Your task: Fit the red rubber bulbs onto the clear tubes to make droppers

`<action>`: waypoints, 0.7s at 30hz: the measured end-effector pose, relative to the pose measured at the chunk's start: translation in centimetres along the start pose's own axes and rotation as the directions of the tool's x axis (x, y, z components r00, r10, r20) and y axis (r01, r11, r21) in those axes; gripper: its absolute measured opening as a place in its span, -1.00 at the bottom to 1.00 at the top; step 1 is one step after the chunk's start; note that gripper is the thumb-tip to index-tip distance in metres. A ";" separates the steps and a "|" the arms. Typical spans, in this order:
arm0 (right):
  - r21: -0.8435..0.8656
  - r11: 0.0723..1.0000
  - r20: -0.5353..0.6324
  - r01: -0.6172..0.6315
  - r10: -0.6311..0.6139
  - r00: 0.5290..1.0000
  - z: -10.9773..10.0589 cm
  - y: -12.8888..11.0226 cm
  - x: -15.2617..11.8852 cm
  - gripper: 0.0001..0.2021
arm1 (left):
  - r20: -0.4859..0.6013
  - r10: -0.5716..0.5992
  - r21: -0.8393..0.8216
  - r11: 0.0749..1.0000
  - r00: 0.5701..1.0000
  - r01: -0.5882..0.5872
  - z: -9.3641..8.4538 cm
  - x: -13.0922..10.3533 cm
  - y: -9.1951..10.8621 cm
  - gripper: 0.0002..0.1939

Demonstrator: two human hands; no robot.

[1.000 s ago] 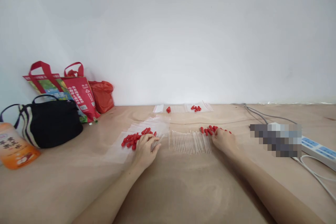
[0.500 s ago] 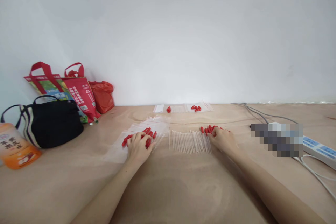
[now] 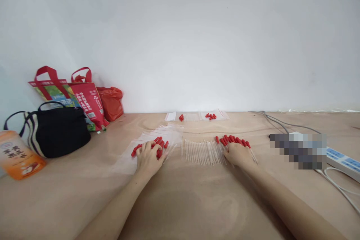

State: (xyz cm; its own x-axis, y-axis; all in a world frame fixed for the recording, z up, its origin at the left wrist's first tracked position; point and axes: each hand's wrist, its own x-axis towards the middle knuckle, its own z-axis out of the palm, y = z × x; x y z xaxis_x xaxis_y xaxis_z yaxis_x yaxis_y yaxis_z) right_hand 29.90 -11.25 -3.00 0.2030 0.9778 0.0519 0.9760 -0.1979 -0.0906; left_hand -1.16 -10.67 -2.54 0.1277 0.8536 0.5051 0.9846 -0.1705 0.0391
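Observation:
My left hand (image 3: 149, 155) rests with bent fingers on a pile of red rubber caps (image 3: 160, 142), which lies on clear plastic bags (image 3: 126, 157). What its fingertips hold, if anything, is hidden. To the right lies a row of thin clear tubes (image 3: 201, 152), side by side. At its right end my right hand (image 3: 235, 153) is lowered over more tubes, whose red caps (image 3: 236, 140) show in a row beyond the fingers. The fingers are bent and together, their tips partly hidden at the tubes.
Bags with red caps and tubes (image 3: 192, 116) lie by the wall. On the left stand a black bag (image 3: 62, 131), shopping bags (image 3: 90, 101), a red plastic bag (image 3: 111, 103) and an orange pouch (image 3: 24, 157). A power strip (image 3: 344, 161) and cables (image 3: 281, 120) lie right.
My right hand has moved slightly down and left, and more of the red caps show beyond it. My left hand stays on the pile. The view has shifted a little.

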 end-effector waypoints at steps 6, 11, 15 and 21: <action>-0.045 0.999 -0.059 -0.006 0.003 0.998 1.0 -0.4 -0.2 -0.77 | -0.010 -0.035 0.028 0.999 0.999 0.035 0.5 1.8 0.4 -0.77; -0.087 0.996 -0.180 -0.017 0.001 0.984 1.2 -0.3 -0.1 -0.78 | 0.086 -0.043 0.071 0.997 0.995 0.037 0.7 3.8 1.0 -0.73; -0.093 0.996 -0.314 -0.011 -0.019 0.949 1.4 -0.2 -0.4 -0.78 | 0.087 -0.026 0.103 0.994 0.996 0.017 1.0 4.4 1.5 -0.77; 0.053 0.976 -0.452 0.213 -0.166 0.876 2.4 0.5 -1.8 -0.74 | -0.016 0.005 -0.009 1.000 1.000 -0.005 0.8 3.7 2.3 -0.84</action>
State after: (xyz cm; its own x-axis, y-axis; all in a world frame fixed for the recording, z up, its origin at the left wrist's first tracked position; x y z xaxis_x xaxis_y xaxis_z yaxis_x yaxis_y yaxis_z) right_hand 29.86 -12.97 -5.49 0.0511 0.8587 0.5100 0.9913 0.0186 -0.1306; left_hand 1.71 -7.51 -1.27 0.1304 0.8448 0.5189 0.9829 -0.1788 0.0441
